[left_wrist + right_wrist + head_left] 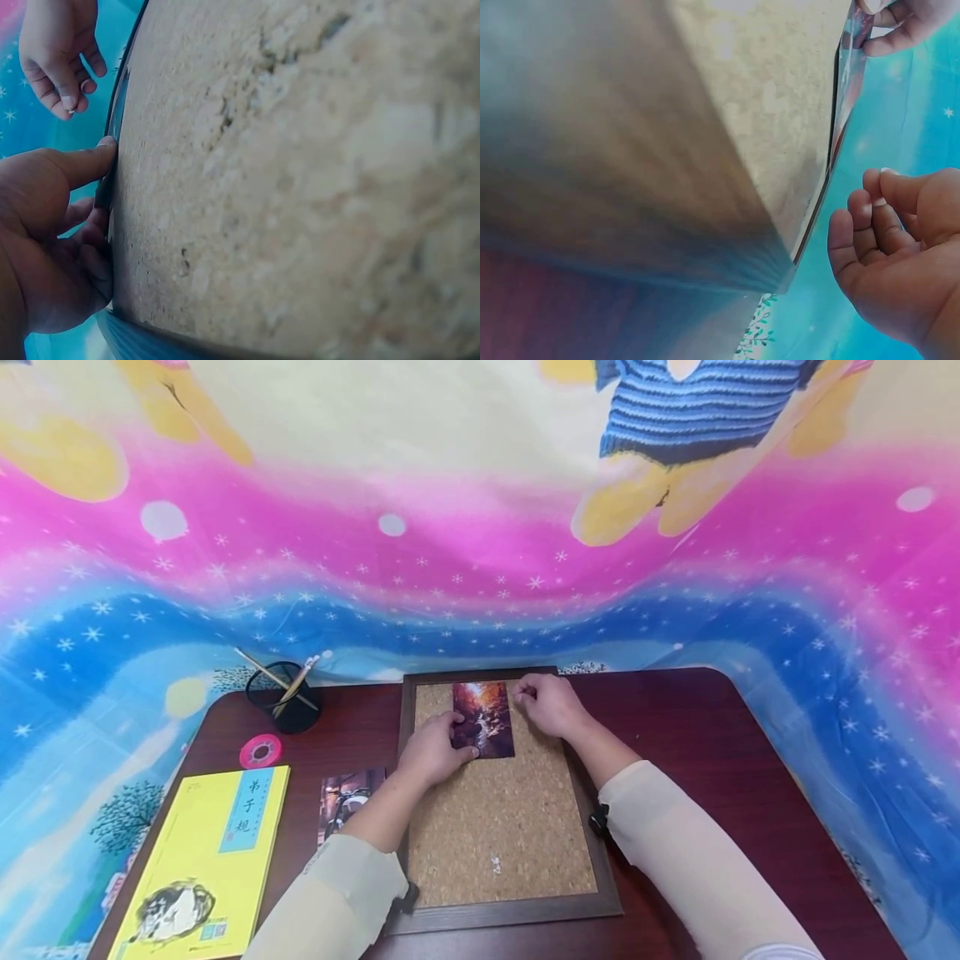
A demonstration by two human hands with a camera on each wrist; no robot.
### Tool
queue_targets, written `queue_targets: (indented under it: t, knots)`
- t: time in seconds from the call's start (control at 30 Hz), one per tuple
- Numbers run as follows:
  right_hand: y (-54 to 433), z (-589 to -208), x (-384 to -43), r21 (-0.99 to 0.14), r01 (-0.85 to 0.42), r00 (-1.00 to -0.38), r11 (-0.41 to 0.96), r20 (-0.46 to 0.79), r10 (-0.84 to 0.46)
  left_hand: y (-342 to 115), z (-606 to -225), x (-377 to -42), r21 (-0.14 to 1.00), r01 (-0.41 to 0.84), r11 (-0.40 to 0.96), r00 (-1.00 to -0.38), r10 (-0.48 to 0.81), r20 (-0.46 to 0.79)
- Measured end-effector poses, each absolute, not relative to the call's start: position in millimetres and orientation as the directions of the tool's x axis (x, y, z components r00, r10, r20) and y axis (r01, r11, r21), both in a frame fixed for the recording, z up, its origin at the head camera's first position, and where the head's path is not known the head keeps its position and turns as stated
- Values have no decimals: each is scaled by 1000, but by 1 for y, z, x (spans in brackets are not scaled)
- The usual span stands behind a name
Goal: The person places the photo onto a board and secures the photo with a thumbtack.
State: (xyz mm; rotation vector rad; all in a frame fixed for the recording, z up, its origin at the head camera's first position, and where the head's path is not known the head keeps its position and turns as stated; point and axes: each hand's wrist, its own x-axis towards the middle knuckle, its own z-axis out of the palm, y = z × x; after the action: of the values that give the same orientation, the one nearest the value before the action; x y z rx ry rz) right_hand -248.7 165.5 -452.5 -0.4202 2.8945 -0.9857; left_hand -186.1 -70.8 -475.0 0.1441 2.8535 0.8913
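Observation:
A cork board (525, 810) in a dark frame lies on the table. Near its top is a photo (483, 722) of a stream among autumn trees. My left hand (433, 747) holds this photo by its lower left side, fingertips right against the cork. Beside the photo's upper right edge, my right hand (551, 703) pinches a tiny pale thing between thumb and finger; it looks like a clear push pin, mostly hidden by the fingertips. Several small clear pins (496, 865) sit low on the cork.
Left of the board, a second photo (333, 802) showing a motorcycle lies partly under my left forearm. Further left are a yellow book (210, 852), a pink tape roll (260, 751) and a black mesh cup (300, 714) with pencils. A patterned curtain (480, 568) hangs behind the table.

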Motion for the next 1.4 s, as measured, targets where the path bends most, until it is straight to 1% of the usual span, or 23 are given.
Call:
queue_targets:
  t: [0.23, 0.83, 1.17, 1.4]
  knots:
    - [154, -451, -257, -615, -243, -959, 750, 36, -282, -72, -477, -189, 552, 59, 832, -982, 147, -118]
    - [136, -460, -275, -649, -174, -963, 740, -46, -267, -72, -478, -189, 511, 76, 856, -977, 166, -132]
    - [130, -463, -284, -642, -141, -964, 753, -83, -251, -72, -479, -189, 507, 68, 859, -977, 159, -139]
    - [123, -466, -289, -625, -150, -963, 766, -84, -257, -73, -481, -188, 501, 60, 863, -979, 150, -141]
